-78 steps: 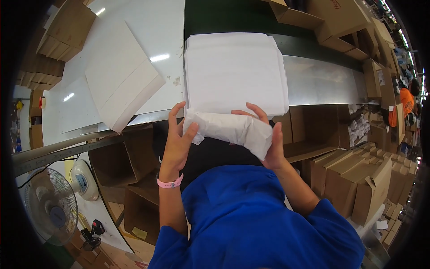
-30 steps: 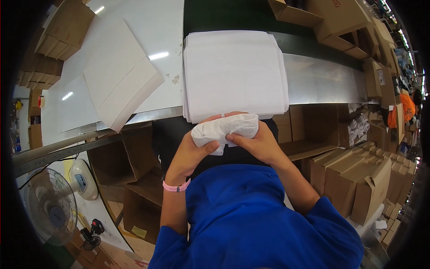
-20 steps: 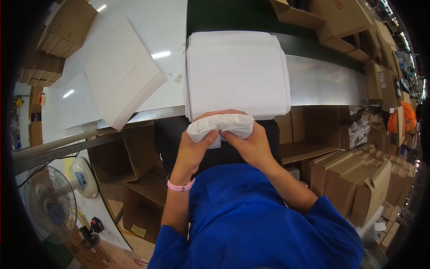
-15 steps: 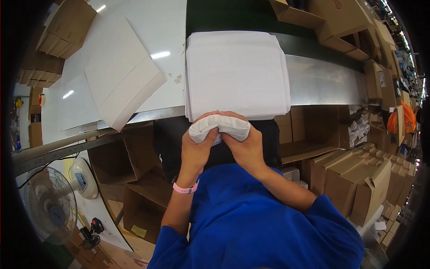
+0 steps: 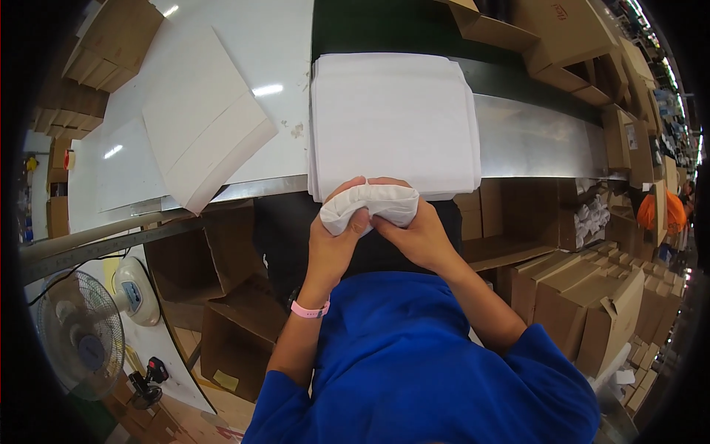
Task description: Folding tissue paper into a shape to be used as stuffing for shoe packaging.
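Both the left hand (image 5: 334, 240) and right hand (image 5: 414, 233) clench the small rolled white cloth bundle (image 5: 370, 205) at the near edge of the stacked white paper sheets (image 5: 392, 122); a tight roll likely needs even squeezing from 2 sides.

Bright overhead light, tabletop (image 5: 281, 44) glare, fisheye-bent dark edges

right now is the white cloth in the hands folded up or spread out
Folded up: the white cloth is a compact rolled bundle gripped by the left hand and right hand, beside the flat white stack.
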`<state>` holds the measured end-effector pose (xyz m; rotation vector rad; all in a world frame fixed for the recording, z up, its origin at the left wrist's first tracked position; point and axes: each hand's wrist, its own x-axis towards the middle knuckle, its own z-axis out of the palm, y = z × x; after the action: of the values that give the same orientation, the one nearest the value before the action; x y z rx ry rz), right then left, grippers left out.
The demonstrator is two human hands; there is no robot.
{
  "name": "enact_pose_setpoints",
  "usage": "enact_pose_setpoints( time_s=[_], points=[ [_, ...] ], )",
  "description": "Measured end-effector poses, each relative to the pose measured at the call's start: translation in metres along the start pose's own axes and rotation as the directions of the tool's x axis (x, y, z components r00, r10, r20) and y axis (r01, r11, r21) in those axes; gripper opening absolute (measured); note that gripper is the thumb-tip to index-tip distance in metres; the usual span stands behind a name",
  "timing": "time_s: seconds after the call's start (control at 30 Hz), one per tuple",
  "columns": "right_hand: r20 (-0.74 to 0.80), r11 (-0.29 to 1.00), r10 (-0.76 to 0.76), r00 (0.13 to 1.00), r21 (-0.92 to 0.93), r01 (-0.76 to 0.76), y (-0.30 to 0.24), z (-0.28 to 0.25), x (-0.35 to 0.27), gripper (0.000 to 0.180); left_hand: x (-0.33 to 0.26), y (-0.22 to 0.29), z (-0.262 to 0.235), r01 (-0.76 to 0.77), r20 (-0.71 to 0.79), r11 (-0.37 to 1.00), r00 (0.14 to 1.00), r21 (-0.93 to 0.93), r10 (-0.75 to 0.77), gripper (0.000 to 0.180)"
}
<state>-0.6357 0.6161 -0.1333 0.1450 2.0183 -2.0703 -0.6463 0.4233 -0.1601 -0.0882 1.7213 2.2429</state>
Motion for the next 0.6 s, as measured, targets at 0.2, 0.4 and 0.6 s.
enact_pose_setpoints(
  time_s=[0.2,0.4,0.6],
  points=[
    [-0.001,1.000,0.012,1.000,0.011,-0.012,0.001,-0.006,-0.001,0.052,-0.004,0.000,-0.010,-0.049,0.163,0.999,0.985,-0.012,0.050,0.062],
    [-0.104,0.997,-0.067,0.992,-0.057,0.061,0.005,0.008,-0.007,0.048,-0.002,-0.003,0.001,-0.082,0.071,0.979,0.995,0.185,0.070,0.047],
    [-0.266,0.987,-0.156,0.951,-0.084,0.138,0.018,0.034,-0.011,0.049,-0.004,-0.009,0.025,-0.072,-0.091,0.973,0.991,0.219,0.094,0.041]
  ],
)
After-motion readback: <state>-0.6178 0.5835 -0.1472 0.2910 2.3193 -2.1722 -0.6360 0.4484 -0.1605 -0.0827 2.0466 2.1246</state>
